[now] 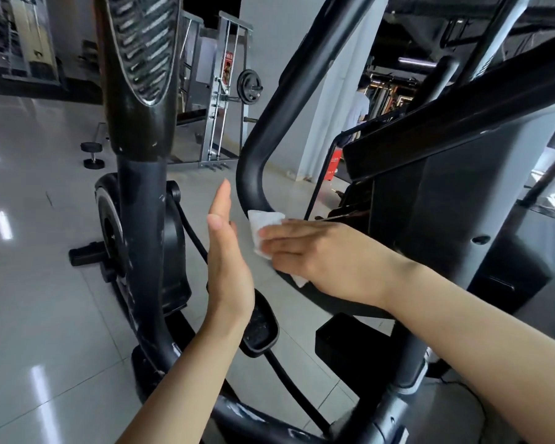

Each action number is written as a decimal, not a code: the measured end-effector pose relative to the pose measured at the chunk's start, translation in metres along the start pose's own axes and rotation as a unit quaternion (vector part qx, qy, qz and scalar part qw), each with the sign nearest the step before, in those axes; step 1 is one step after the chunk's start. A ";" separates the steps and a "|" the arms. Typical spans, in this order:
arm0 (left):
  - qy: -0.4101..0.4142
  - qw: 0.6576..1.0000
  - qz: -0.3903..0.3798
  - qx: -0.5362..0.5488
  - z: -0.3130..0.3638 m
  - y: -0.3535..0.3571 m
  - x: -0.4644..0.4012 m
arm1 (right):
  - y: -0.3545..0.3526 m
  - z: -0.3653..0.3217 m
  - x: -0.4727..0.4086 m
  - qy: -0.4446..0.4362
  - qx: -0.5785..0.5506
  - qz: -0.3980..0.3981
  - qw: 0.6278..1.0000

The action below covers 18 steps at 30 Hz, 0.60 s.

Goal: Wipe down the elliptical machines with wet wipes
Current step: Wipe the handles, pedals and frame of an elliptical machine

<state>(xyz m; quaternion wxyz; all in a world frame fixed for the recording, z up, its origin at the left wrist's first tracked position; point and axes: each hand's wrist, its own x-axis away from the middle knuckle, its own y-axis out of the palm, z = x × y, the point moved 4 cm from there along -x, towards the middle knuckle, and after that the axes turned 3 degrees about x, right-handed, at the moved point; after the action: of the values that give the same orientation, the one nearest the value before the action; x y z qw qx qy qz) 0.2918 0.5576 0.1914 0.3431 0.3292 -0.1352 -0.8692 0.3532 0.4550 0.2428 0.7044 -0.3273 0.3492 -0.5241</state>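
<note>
Pressing a white wet wipe (263, 230) against the black curved handlebar (253, 174), the right hand (314, 254) lays straight fingers (277, 233) flat over it. The left hand (226, 261) hovers beside, fingers extended, holding nothing.

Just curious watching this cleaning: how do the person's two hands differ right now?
The right hand lies flat, pressing a white wet wipe on the curved black bar; the left hand is upright, edge-on, holding nothing. The right touches the wipe; the left hovers beside the bar. Both have straight fingers.
</note>
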 end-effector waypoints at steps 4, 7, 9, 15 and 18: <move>-0.018 0.999 -0.024 -0.037 -0.008 0.005 0.005 | -0.014 -0.007 0.045 0.023 -0.048 -0.036 0.998; -0.022 0.997 -0.033 -0.059 -0.008 0.006 0.004 | -0.025 -0.010 0.078 0.070 -0.124 -0.047 0.989; -0.025 0.996 -0.042 -0.076 -0.009 0.005 0.003 | -0.035 -0.011 0.092 0.145 -0.226 -0.018 0.963; -0.007 0.990 -0.074 -0.122 -0.007 0.006 0.009 | -0.052 0.028 0.051 0.378 -0.277 0.211 0.858; -0.006 0.989 -0.083 -0.120 -0.006 0.005 0.009 | -0.023 0.045 -0.006 0.434 -0.287 0.102 0.848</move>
<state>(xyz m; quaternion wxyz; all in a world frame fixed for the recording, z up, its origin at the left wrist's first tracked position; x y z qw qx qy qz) 0.2933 0.5478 0.1851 0.3060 0.2904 -0.0042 -0.9067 0.3778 0.4596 0.2871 0.4055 -0.2162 0.7856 -0.4143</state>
